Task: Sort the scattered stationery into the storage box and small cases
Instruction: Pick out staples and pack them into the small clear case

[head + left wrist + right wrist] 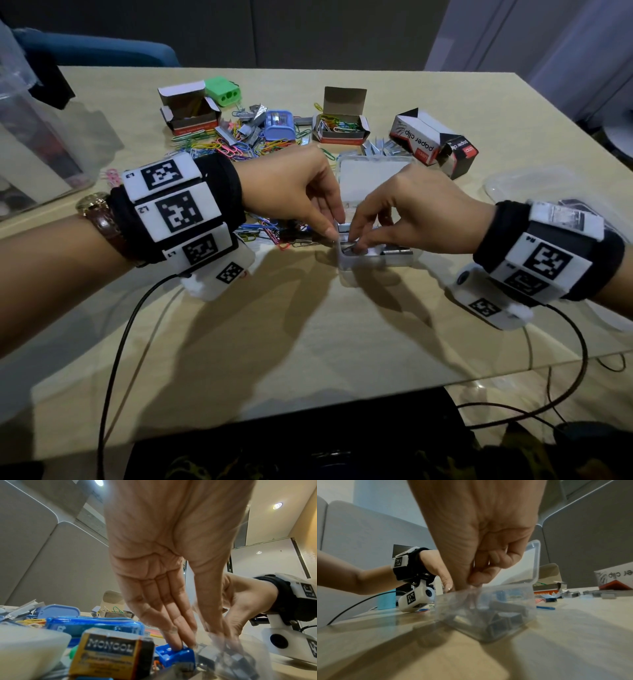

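A small clear case (376, 265) stands on the table's middle with its lid (373, 181) hinged back. Grey staple strips (397, 251) lie inside it. My left hand (334, 229) pinches the case's left wall, thumb on one side and fingers on the other. My right hand (359, 240) reaches into the case from the right with curled fingers, pinching a staple strip (352, 247) at its left end. From the right wrist, the case (488, 615) shows strips (508, 605) through its wall and my right fingertips (474, 584) at the rim. The left wrist view shows the case blurred.
Coloured paper clips (219, 144) and loose staple strips (383, 147) lie behind the hands among open clip boxes (191, 113) (342, 126), shut boxes (421, 137), a blue sharpener (279, 125) and a green one (224, 90). A big clear storage box (34, 137) stands far left.
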